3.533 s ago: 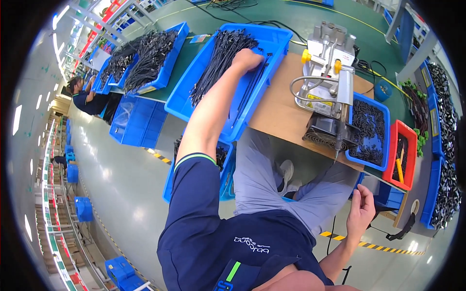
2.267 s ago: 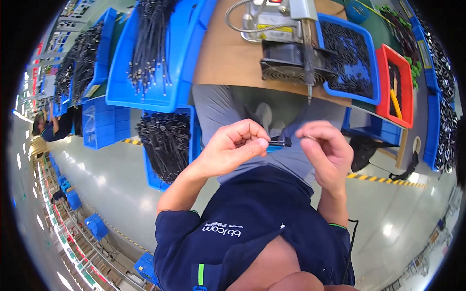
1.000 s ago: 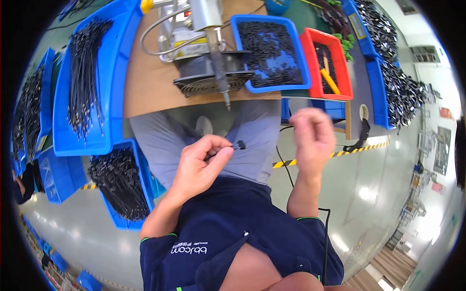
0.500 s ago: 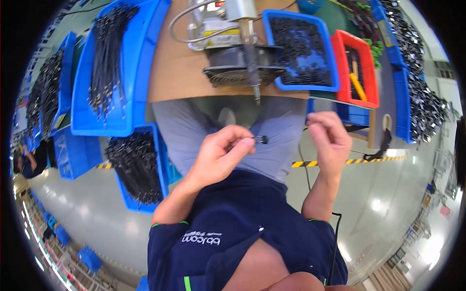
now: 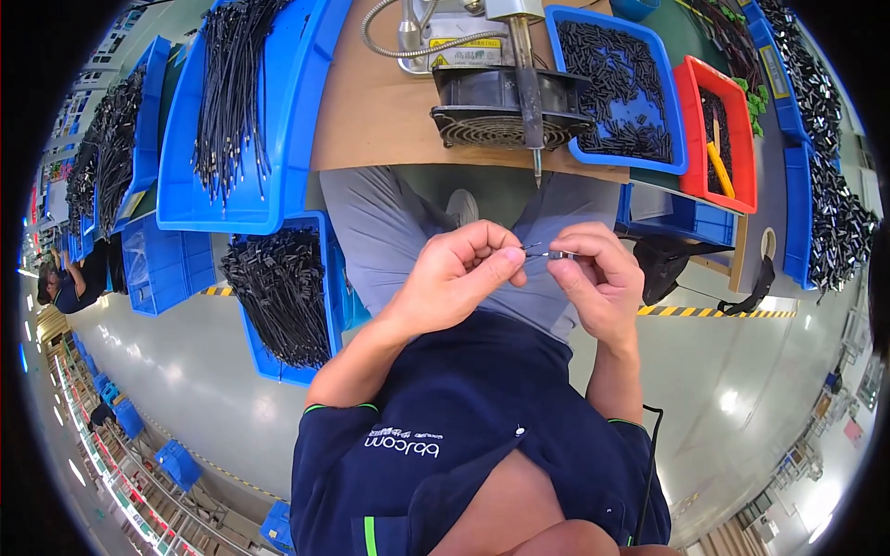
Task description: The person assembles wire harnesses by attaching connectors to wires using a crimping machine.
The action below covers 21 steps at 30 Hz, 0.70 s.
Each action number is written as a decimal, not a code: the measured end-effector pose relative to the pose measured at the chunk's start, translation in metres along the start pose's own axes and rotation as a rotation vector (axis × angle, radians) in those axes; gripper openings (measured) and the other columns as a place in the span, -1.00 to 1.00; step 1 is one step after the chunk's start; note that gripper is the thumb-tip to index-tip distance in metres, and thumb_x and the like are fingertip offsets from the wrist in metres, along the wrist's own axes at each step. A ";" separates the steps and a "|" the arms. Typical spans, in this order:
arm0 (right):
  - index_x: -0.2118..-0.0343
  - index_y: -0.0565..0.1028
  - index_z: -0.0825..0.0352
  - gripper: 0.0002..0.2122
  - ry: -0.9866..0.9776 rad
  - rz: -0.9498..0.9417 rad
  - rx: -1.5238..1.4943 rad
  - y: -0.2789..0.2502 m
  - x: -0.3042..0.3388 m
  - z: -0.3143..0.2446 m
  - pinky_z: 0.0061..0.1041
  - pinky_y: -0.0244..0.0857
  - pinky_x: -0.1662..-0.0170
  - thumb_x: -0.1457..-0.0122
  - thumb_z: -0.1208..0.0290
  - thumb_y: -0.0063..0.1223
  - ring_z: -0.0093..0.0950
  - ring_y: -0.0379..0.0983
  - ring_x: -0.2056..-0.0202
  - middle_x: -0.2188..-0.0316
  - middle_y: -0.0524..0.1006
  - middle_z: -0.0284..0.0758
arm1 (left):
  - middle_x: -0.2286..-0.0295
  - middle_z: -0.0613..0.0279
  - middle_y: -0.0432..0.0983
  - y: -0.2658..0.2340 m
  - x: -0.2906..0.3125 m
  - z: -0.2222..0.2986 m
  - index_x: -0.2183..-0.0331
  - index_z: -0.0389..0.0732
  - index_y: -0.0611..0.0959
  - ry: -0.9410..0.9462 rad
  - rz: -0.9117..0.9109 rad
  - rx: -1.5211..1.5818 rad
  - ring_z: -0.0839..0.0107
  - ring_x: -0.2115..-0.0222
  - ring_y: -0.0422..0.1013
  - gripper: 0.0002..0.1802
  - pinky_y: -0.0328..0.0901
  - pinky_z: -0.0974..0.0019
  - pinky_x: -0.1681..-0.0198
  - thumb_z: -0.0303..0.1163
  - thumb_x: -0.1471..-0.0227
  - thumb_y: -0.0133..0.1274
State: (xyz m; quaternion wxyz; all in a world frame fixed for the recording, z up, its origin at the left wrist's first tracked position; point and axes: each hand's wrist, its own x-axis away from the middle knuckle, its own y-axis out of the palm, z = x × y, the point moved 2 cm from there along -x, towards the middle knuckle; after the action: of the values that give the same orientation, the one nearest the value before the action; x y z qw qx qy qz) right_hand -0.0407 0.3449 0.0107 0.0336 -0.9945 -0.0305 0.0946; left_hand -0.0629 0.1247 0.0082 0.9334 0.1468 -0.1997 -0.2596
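Over my lap, my left hand (image 5: 464, 275) is closed, thumb and forefinger pinching a thin dark wire (image 5: 533, 250) whose ends stick out to the right. Close beside it, my right hand (image 5: 598, 283) pinches a small black and silver connector piece (image 5: 558, 255) between thumb and fingertips. The wire reaches up to this piece; whether the two are joined is too small to tell. Just beyond my hands, a soldering-iron-like tool (image 5: 529, 88) points its metal tip down past the table edge.
A black fan (image 5: 505, 107) stands on the brown tabletop (image 5: 371, 120). Left are blue bins of black cables (image 5: 236, 83) and a lower bin of dark parts (image 5: 278, 301). Right are a blue bin of small black pieces (image 5: 616, 88) and a red bin (image 5: 691, 111) holding a yellow-handled tool (image 5: 719, 170).
My right hand has come in from the right to meet my left hand and now pinches the connector piece. My left hand has shifted slightly right and up in the picture.
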 end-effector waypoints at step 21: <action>0.13 0.63 0.50 -0.82 0.169 0.131 -0.208 0.013 0.005 0.003 -0.78 0.15 0.38 -0.19 0.70 0.28 -0.83 0.21 0.48 0.16 0.57 -0.33 | 0.42 0.28 0.60 0.020 -0.007 0.018 0.26 -0.28 0.73 0.428 0.339 -0.638 0.61 0.65 0.21 -0.80 0.15 0.43 0.59 -0.48 -0.05 0.38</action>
State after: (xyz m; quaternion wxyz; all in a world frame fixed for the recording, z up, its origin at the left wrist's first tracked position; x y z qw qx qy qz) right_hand -0.0356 0.3323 0.0057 -0.0734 -0.9969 0.0275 0.0090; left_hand -0.0683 0.1421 0.0293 0.9820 -0.1338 0.0677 -0.1145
